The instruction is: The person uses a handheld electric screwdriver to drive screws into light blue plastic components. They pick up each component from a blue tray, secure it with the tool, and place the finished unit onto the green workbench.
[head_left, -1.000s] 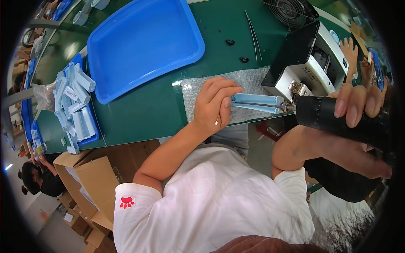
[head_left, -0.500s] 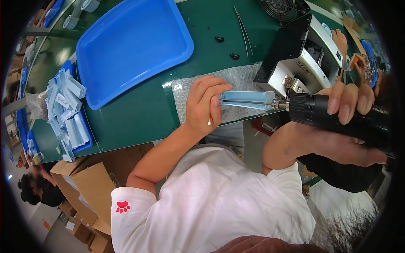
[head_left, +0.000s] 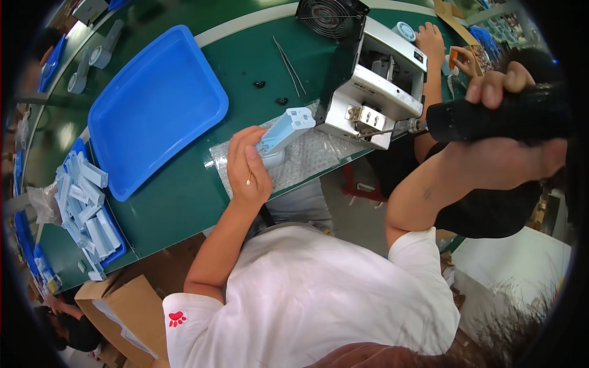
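Hands apart, each closed on something: left hand (head_left: 246, 168) clamped round the near end of a pale-blue housing (head_left: 284, 134), right hand (head_left: 512, 161) wrapped round a black power screwdriver (head_left: 485, 115). Housing is held over the bubble wrap (head_left: 310, 161) on the bench (head_left: 169, 214), tilted, far end raised; gripping one end probably leaves the channel and far end free of fingers. Thin wire with a white plug (head_left: 248, 181) hangs by the left palm, seemingly kept aside. Driver lies near level, bit pointing left at the metal block (head_left: 368, 116) on the black-and-white box (head_left: 392, 92); contact there, can't tell. Wrap presumably protects the housing's surface. Similar pale-blue parts (head_left: 83, 202) heaped in a small tray at left, likely for reach. Large blue tray (head_left: 153, 113) beyond, tweezers (head_left: 288, 66) beside the box.
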Demonstrator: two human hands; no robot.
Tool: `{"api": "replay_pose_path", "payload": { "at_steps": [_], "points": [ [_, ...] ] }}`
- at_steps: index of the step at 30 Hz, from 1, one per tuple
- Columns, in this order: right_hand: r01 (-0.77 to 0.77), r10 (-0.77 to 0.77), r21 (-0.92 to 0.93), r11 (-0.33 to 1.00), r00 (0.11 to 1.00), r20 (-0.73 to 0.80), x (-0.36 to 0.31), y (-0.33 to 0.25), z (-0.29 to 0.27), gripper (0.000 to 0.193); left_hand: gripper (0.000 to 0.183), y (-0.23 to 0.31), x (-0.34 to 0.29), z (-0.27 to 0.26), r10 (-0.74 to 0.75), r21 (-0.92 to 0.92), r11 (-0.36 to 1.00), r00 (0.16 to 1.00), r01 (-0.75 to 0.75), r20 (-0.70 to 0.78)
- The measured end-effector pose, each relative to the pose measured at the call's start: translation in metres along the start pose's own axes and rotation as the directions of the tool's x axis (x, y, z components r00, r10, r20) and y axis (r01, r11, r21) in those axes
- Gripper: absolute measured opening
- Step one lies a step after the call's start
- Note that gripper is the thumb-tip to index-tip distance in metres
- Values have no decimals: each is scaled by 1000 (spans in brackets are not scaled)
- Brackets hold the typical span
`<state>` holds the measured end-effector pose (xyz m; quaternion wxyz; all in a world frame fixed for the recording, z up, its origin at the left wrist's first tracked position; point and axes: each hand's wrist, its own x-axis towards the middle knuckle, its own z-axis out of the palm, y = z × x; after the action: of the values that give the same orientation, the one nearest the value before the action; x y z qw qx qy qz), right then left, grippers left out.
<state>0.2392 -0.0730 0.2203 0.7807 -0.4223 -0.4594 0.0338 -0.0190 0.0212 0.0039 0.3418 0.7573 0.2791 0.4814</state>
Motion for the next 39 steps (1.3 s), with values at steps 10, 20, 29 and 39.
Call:
{"api": "replay_pose_path", "payload": {
  "at_steps": [10, 20, 29, 39],
  "points": [
    [-158, 95, -286, 945, 970, -223, -27, 20, 27, 102, 31, -3, -4, -3, 40, 15, 999, 999, -41, 35],
    [-130, 87, 379, 916, 988, 128, -31, 22, 38, 101, 27, -2, -3, -5, 91, 41, 995, 995, -93, 52],
    [-84, 76, 230, 970, 996, 43, -40, 45, 51, 104, 24, -4, -4, -5, 81, 12, 997, 996, -81, 47],
    [-103, 80, 269, 958, 992, 94, -44, 52, 46, 94, 21, -5, -2, -4, 77, -13, 997, 996, -77, 47]
  ]
}}
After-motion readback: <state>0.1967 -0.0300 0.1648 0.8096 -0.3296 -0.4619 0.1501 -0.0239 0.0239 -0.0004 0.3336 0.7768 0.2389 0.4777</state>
